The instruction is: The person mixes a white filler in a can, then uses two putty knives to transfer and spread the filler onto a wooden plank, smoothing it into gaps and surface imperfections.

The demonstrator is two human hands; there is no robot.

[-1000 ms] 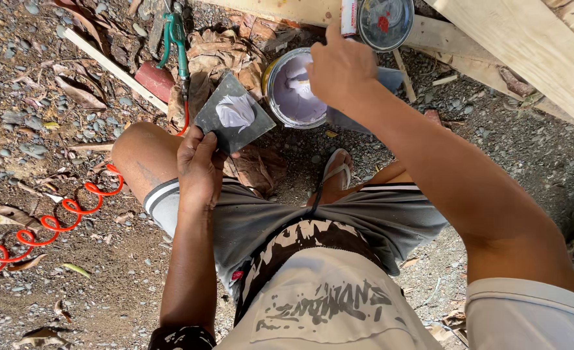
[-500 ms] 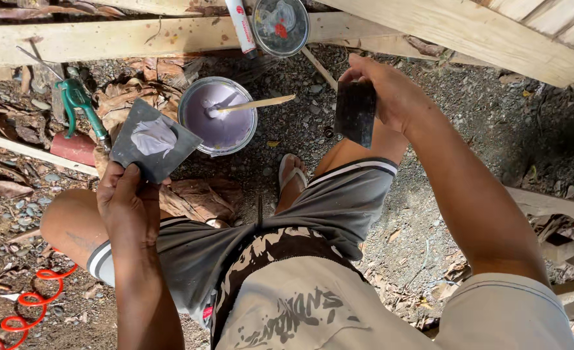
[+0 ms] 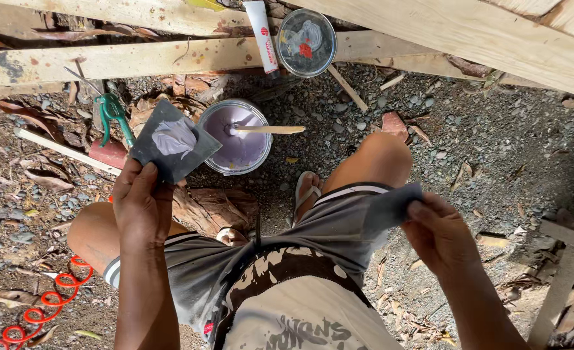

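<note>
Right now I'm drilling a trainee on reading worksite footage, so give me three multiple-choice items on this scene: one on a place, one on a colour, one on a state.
1. Where does the wooden stir stick lie?
A. across the open can of pale filler
B. on the timber beam
C. in the right hand

2. What colour is the coiled hose on the gravel?
A. blue
B. red
C. white

3. What does the left hand hold?
A. nothing
B. the tube
C. a dark square board with a pale dab of filler

Answers: 1 A, the stick rests across the open can of pale filler. 2 B, its coils are red. 3 C, the fingers pinch the dark square board with the dab on top.
</note>
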